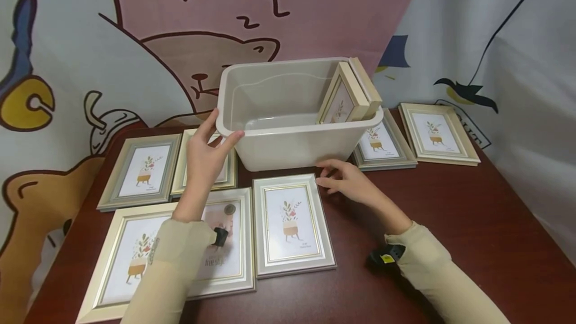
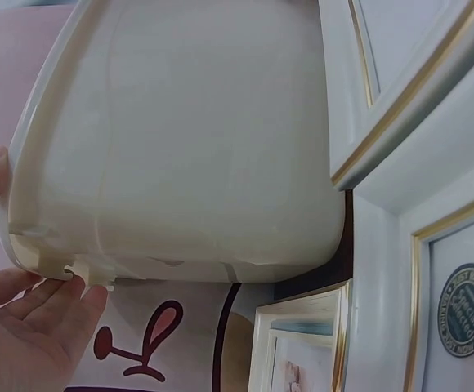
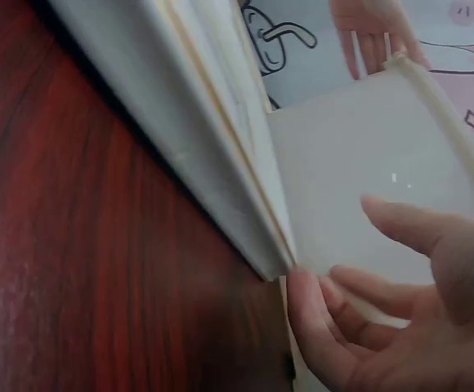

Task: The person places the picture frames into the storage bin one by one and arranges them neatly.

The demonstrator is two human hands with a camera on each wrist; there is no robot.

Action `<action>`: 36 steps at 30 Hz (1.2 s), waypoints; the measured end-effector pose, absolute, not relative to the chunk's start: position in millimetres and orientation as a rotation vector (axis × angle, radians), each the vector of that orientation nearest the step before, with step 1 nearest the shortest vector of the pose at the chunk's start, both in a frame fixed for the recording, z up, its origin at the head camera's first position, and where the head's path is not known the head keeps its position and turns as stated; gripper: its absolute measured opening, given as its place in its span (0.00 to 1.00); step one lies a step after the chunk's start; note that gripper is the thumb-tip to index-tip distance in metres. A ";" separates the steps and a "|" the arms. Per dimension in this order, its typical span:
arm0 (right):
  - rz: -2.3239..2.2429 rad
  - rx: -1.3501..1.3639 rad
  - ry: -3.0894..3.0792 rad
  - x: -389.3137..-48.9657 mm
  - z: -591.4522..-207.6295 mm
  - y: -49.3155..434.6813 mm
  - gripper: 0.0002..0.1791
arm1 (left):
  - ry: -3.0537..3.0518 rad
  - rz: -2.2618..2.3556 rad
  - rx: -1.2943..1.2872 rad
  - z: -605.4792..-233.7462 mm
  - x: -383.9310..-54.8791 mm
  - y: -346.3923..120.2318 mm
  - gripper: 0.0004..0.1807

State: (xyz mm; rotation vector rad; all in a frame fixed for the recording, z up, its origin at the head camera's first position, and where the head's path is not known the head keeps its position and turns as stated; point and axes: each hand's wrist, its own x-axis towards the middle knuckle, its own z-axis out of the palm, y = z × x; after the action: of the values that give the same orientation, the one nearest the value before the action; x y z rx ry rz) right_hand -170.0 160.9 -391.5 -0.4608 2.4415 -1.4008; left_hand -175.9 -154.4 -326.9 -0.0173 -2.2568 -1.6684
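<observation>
- Head view: a beige plastic bin (image 1: 292,148) sits at the back of the dark red wooden table (image 1: 472,224), behind a white picture frame (image 1: 294,266).
- The left hand (image 1: 204,156) grips the bin's left rim.
- The right hand (image 1: 348,181), thumb apart from loosely bent fingers, is at the white picture frame's far right corner; I cannot tell whether they touch.
- Two small wooden frames (image 1: 355,95) lean inside the bin's right end.
- Other frames (image 1: 465,139) lie on both sides.
</observation>
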 end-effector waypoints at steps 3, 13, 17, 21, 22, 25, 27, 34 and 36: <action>-1.343 -0.426 2.343 -173.0 -397.6 154.2 0.32 | -2.267 -1.653 -0.004 -328.0 -175.1 -155.5 0.41; -1.287 -0.298 2.367 -177.6 -404.4 143.3 0.32 | -2.270 -1.637 -0.009 -327.1 -172.2 -156.4 0.41; -1.328 -0.255 2.334 -176.5 -401.8 142.6 0.30 | -2.266 -1.637 -0.007 -326.4 -171.9 -157.3 0.41; -1.373 -0.271 2.306 -173.6 -394.7 144.5 0.28 | -2.272 -1.622 -0.011 -325.9 -171.4 -157.9 0.41; -1.385 -0.290 2.303 -172.9 -392.9 145.3 0.28 | -2.271 -1.620 -0.012 -325.9 -171.3 -158.0 0.41; -1.452 -0.357 2.258 -172.0 -389.8 148.6 0.28 | -2.273 -1.615 -0.008 -326.5 -171.5 -158.4 0.41; -1.502 -0.387 2.210 -171.9 -389.5 151.8 0.28 | -2.269 -1.629 -0.005 -327.1 -172.0 -158.3 0.41; -1.688 -0.384 2.073 -170.2 -385.5 167.3 0.27 | -2.255 -1.665 -0.018 -328.4 -175.1 -156.3 0.41; -1.733 -0.391 2.053 -169.2 -381.5 170.6 0.26 | -2.258 -1.658 -0.022 -328.2 -175.7 -156.0 0.41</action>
State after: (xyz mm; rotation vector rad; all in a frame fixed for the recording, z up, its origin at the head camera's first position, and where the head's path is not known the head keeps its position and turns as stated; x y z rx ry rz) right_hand -169.2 170.6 -381.5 -0.3912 2.0532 -1.7332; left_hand -175.7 -156.0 -328.2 -0.0224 -2.2576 -1.6578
